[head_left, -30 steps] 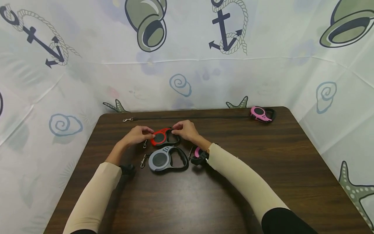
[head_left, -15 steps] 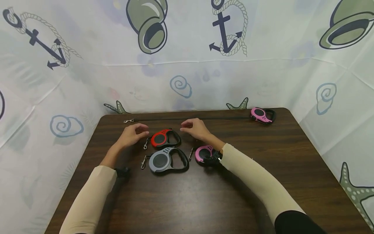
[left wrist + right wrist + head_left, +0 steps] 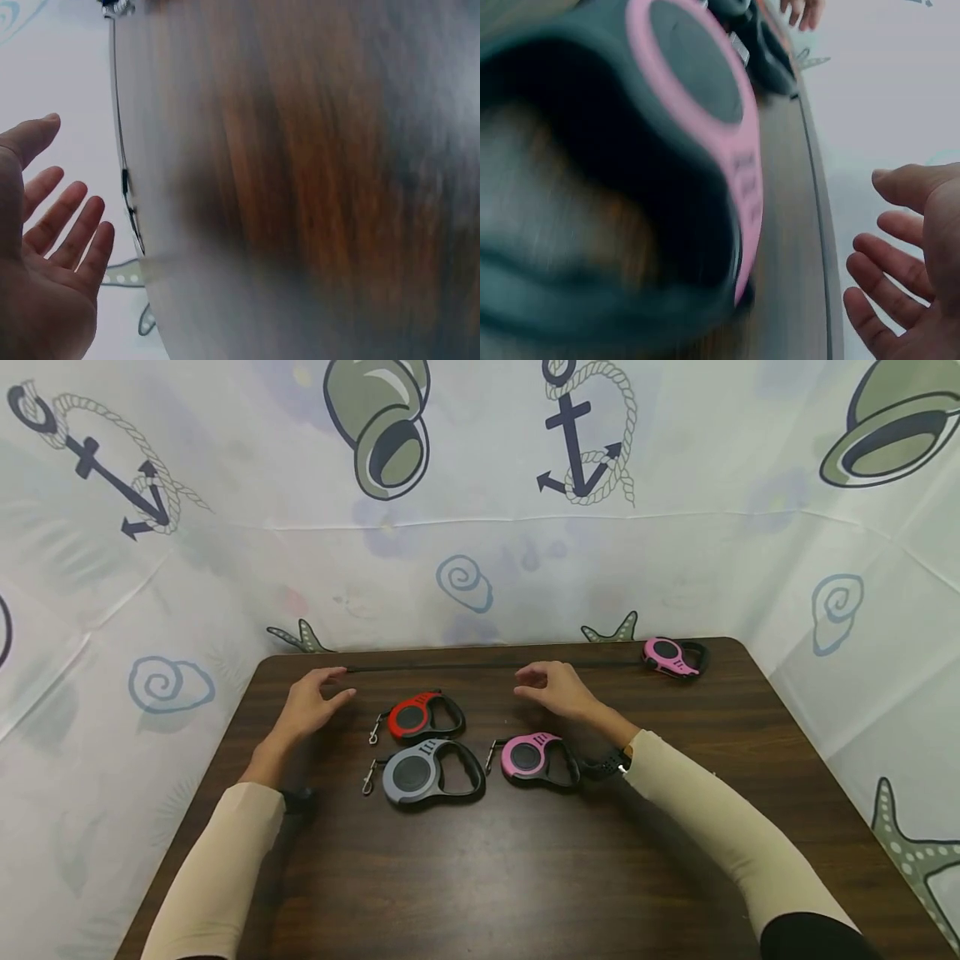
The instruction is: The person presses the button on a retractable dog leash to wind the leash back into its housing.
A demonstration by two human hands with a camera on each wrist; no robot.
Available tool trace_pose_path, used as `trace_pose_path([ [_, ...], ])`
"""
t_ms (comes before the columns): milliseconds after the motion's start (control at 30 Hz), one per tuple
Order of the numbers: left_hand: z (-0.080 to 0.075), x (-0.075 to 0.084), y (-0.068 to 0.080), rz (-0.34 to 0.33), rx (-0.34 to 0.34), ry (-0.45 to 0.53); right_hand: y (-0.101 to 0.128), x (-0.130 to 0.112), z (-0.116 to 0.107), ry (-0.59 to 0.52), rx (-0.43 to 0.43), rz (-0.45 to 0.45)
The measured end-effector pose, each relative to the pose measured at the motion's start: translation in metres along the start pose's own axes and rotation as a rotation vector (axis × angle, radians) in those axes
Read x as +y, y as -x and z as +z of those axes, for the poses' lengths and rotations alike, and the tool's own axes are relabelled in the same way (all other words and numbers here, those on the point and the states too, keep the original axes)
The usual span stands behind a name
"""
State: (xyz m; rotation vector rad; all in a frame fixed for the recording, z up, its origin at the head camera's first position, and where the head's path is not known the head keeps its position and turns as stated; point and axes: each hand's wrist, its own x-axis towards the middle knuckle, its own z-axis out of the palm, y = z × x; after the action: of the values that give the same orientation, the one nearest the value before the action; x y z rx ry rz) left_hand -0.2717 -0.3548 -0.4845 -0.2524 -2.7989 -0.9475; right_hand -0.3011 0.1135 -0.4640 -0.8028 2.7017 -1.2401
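My left hand (image 3: 309, 706) hovers with loose fingers beside the left end of a thin black leash cord (image 3: 450, 667), overlapping its clip in the head view. In the left wrist view that metal clip (image 3: 136, 225) shows beyond the spread fingers. The cord runs along the back of the table to a pink retractable dog leash (image 3: 667, 653). Near the cord's right half is my right hand (image 3: 558, 691), relaxed and holding nothing. A red retractable leash (image 3: 410, 717) lies between the hands, a grey one (image 3: 411, 774) in front of it, and a second pink one (image 3: 525, 755) to the right.
The dark wood table (image 3: 450, 877) is bordered at the back and sides by a white cloth (image 3: 525, 560) printed with anchors and shells. Small metal clips (image 3: 367, 781) stick out on the left of the front leashes.
Both hands have let go of the red leash and moved apart, the left toward the cord's clip end, the right to the right. The nearer pink leash has come into full view.
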Motion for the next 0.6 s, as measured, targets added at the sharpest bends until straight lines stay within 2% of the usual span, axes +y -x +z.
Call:
trace_pose_path([
  [100, -0.003, -0.006, 0.001, -0.011, 0.002, -0.029, 0.009, 0.014, -0.011, 0.051, -0.002, -0.025],
  [333, -0.006, -0.021, -0.003, 0.004, -0.043, -0.117, 0.028, 0.043, -0.038, 0.228, -0.019, -0.088],
  [600, -0.009, -0.029, -0.011, -0.033, -0.118, -0.141, 0.049, 0.074, -0.085, 0.349, -0.027, -0.083],
])
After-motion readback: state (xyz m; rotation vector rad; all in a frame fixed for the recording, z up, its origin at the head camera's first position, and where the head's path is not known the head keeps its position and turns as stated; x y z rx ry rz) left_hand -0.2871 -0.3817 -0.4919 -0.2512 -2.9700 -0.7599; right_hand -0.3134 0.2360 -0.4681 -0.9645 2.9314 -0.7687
